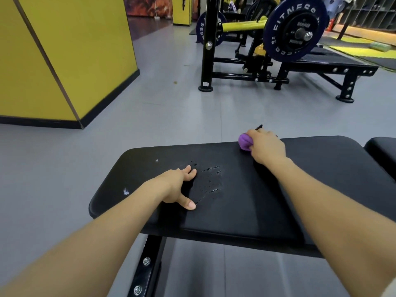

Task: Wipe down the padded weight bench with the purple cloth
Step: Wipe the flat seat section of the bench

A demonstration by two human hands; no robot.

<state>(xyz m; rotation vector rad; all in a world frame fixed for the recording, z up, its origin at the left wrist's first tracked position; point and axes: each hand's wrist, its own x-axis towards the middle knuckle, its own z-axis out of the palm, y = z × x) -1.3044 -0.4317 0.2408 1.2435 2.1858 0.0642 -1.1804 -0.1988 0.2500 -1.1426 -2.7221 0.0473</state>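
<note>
The black bench pad [246, 200] is mostly bare across the middle of the frame. The left hand [177, 185] lies flat on it left of centre; the right hand [265, 148], closed round a purple cloth [245, 142], blocks its far edge. Between them, wet drops [211, 181] lie on open surface. The grey floor [160, 93] is clear at centre; a yellow wall [70, 56] stands upper left, a barbell rack [267, 61] upper right.

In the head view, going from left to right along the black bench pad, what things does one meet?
White scuff mark → left hand flat on the bench pad → wet droplets → purple cloth → right hand gripping it.
</note>
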